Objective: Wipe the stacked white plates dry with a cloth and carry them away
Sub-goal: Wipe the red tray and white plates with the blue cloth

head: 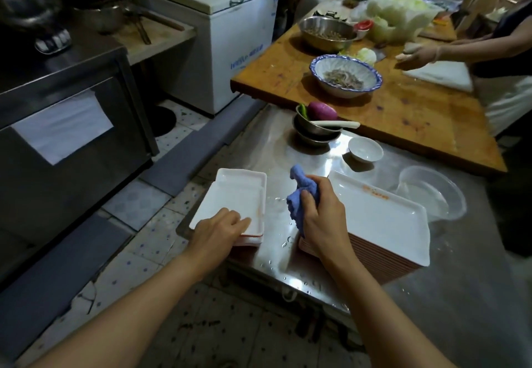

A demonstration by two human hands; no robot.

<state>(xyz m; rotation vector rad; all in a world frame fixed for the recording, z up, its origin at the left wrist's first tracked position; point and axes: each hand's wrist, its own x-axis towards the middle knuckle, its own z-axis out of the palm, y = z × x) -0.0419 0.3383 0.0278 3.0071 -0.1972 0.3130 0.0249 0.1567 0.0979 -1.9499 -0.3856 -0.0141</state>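
short plate stack (pixel 230 195) left, tall stack (pixel 383 218) right, cloth (pixel 299 198) btwn

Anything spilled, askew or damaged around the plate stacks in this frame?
Water droplets are scattered on the steel counter between the two stacks. The short stack of white rectangular plates overhangs the counter's left edge, and the plates in it sit slightly offset. No damage is visible.

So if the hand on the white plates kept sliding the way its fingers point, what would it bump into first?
Probably the blue cloth. The left hand lies on the smaller stack of plates, fingers pointing right. The right hand holds the cloth just past that stack's edge, though it may hang a little higher.
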